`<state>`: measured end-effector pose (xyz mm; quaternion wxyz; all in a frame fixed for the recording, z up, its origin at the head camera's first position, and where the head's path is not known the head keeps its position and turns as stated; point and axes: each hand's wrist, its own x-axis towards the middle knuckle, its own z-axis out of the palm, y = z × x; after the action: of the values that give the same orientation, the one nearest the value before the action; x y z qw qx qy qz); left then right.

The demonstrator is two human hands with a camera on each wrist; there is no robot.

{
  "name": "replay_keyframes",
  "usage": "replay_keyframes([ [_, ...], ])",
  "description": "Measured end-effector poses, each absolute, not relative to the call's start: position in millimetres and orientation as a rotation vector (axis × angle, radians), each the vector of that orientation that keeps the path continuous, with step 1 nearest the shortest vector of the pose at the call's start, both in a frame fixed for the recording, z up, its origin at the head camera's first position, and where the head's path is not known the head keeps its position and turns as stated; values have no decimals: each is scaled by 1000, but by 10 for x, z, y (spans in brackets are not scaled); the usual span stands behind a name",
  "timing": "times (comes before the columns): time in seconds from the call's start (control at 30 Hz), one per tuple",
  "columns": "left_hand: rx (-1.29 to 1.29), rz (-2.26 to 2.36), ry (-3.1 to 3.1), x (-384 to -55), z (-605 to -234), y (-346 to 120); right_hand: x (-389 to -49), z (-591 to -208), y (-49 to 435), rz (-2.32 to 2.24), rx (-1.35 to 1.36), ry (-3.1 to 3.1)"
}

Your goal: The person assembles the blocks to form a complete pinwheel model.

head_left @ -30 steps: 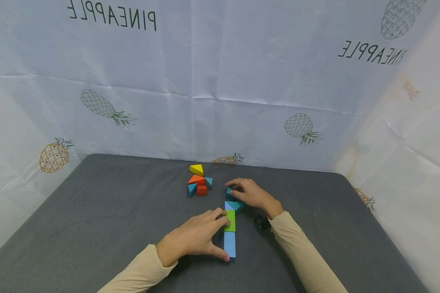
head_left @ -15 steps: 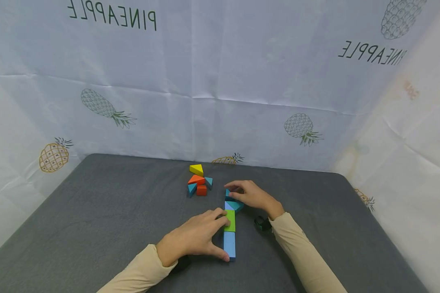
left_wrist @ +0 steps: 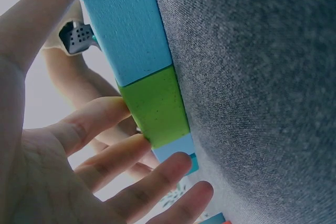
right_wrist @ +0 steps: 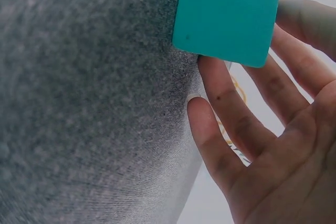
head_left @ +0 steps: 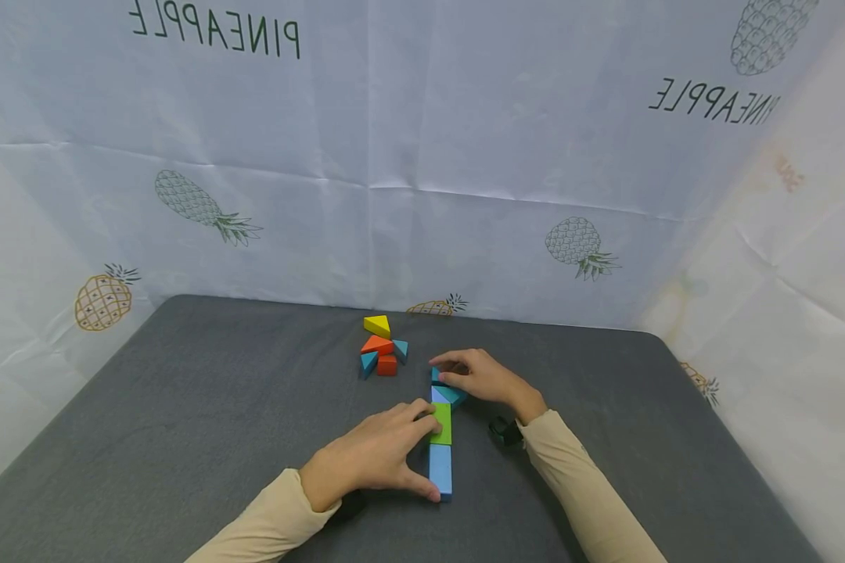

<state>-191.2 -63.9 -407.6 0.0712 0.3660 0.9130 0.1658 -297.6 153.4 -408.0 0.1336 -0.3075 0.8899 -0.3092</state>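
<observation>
A row of blocks runs away from me in the head view: a light blue rectangular block, a green block, a small periwinkle triangular block and a teal triangular block. My left hand spreads along the row's left side, its thumb at the light blue block's near end. In the left wrist view, two fingertips touch the green block's edge. Just beyond the row, my right hand pinches a blue block, mostly covered by its fingers. A teal block face fills the right wrist view's top.
Left of the row's far end sits a cluster: a yellow triangular block, a red-orange triangular block, a red block and two blue triangular blocks. Behind the grey-covered table hangs a pineapple-print curtain.
My right hand has drawn slightly nearer, bringing the blue block closer to the row's far end. My left hand has kept its place at the light blue and green blocks.
</observation>
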Motion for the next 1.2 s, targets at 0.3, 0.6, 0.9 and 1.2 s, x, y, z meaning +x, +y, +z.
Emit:
replay_keyframes([
  [0.3, 1099, 508, 2742, -1917, -4083, -646, -2974, -4102, 1539, -904, -916, 2587],
  [0.6, 1097, 505, 2737, -1915, -4068, -643, -2961, -4107, 1535, -889, -931, 2594],
  [0.9, 1094, 503, 2740, -1915, -4067, -645, -2951, -4105, 1530, -896, -934, 2584],
  [1.2, 1096, 509, 2735, -1910, -4064, -646, -2947, -4115, 1536, -895, -942, 2594],
])
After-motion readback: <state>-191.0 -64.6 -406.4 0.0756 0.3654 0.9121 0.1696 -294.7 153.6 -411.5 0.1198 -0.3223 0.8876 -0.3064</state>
